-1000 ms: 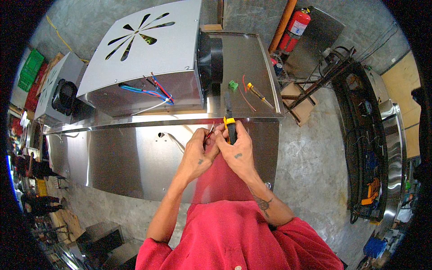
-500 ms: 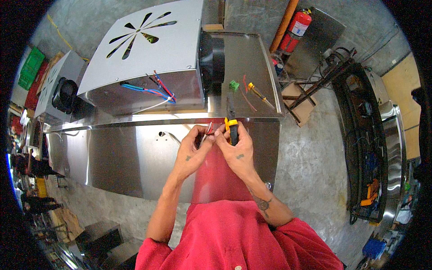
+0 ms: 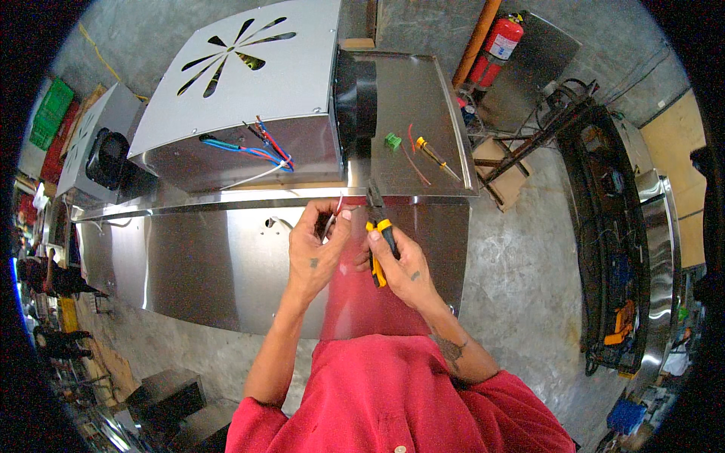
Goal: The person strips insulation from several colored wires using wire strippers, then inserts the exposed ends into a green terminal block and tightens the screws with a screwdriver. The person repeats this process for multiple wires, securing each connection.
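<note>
My left hand (image 3: 317, 245) pinches a thin red and white wire (image 3: 337, 205) between thumb and fingers, just in front of the steel unit's shiny front panel (image 3: 211, 264). My right hand (image 3: 400, 260) grips pliers with yellow and black handles (image 3: 380, 238), their dark jaws pointing up toward the wire's end. Both hands sit close together below the metal ledge. Blue, red and white wires (image 3: 249, 147) hang out of the grey vented housing (image 3: 249, 83) behind.
On the steel top lie a small green connector (image 3: 393, 140), loose red wire pieces (image 3: 414, 155) and a yellow-handled screwdriver (image 3: 438, 157). A red fire extinguisher (image 3: 498, 45) stands beyond. A rack of tools (image 3: 612, 249) runs along the right, on concrete floor.
Both hands have risen slightly toward the ledge, and the left hand now holds the wire more upright beside the pliers' jaws.
</note>
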`<state>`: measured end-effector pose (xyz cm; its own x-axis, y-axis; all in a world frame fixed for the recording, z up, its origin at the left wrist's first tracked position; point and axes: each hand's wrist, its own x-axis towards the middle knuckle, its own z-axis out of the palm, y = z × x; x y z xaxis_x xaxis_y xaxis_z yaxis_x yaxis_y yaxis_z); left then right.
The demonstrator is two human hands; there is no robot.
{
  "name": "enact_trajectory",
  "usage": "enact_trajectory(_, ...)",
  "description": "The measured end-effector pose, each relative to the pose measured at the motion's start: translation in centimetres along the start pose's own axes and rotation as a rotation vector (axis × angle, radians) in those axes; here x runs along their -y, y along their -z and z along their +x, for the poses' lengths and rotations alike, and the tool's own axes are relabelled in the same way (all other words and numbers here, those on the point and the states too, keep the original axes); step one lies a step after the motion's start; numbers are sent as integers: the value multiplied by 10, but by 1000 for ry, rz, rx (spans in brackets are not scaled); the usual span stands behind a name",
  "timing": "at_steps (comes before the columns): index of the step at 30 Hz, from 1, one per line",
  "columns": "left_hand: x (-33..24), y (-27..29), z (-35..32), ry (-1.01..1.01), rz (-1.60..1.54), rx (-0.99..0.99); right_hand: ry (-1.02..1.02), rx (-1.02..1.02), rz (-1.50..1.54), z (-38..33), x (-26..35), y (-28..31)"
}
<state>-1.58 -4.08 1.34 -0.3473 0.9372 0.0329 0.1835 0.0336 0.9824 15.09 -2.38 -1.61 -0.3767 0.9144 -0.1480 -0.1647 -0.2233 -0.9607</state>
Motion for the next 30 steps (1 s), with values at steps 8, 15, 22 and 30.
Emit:
enact_trajectory(8, 6, -3, -2, -104, 170, -25, 49, 50, -270, -11, -5, 2)
enact_trajectory(15, 4, -1, -4, -109, 247, -30, 58, 31, -353, -10, -12, 4)
enact_trajectory(22, 7, -3, -3, -240, 278, -54, 89, 20, -454, -9, -5, 1)
enact_trajectory(30, 9, -3, -2, -292, 294, -70, 102, 10, -494, -8, -3, -2)
